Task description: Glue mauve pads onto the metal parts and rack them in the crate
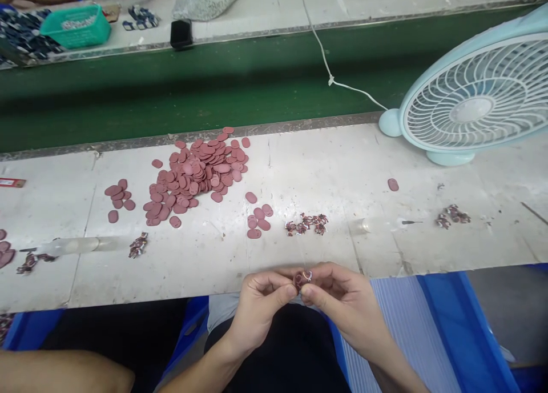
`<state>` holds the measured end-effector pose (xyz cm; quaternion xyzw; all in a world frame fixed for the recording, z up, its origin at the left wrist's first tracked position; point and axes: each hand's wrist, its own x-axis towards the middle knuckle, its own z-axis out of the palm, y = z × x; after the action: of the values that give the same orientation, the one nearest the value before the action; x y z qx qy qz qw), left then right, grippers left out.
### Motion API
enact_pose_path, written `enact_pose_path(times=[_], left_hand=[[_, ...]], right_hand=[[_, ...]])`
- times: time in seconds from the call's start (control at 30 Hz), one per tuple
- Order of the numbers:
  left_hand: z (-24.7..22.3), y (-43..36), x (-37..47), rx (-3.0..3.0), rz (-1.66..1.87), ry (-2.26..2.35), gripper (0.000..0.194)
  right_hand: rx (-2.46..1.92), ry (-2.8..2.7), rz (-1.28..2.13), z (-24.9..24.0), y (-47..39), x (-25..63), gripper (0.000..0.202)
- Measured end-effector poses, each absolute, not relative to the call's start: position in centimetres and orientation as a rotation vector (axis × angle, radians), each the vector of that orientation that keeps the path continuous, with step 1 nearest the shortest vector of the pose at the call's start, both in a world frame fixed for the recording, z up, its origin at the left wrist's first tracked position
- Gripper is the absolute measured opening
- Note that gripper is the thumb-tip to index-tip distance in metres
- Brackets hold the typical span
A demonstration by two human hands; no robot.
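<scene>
At the table's front edge, my left hand (263, 304) and my right hand (342, 296) meet, both closed on a small brown-and-white figurine (303, 277). Thumbs and fingertips of both hands pinch it, and they cover part of it. Whether one of the reddish ovals is behind it, I cannot tell. Just beyond my hands lies a cluster of similar brown-and-white pieces (307, 224). Left of that cluster are several loose reddish oval discs (259, 217). A clear bottle with a thin dark tip (383, 225) lies on its side to the right.
A big pile of oval discs (197, 176) covers the table's back left. A light-blue fan (471, 107) stands at back right, its white cable (321, 47) crossing the green gap. Another clear bottle (77, 245) lies left. A forearm (64, 373) enters lower left. A teal basket (77, 27) sits across.
</scene>
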<state>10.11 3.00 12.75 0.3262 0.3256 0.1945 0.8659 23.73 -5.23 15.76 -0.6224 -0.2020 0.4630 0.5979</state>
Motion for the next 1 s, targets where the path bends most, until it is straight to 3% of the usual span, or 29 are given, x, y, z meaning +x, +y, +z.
enact_pose_path(times=[0.4,0.63,0.83,1.0], left_hand=[[12.8,3.0,9.5,0.767,0.41,0.696,0.007],[12.1,3.4,9.3,0.94,0.396,0.773,0.009],[10.4,8.2,7.8,1.79,0.635,0.946,0.019],[9.2,11.6,8.2,2.361,0.531,1.021,0.017]], right_hand=[[-1.444,-0.455,1.081,14.2,-5.9,23.0,0.024],[-1.405,-0.284,1.212,13.4,-6.8,22.8,0.014],[-1.421,-0.101,1.064,11.2,-11.0,23.7,0.016],[-1.547,-0.112,0.849,10.0,-17.2,26.2,0.016]])
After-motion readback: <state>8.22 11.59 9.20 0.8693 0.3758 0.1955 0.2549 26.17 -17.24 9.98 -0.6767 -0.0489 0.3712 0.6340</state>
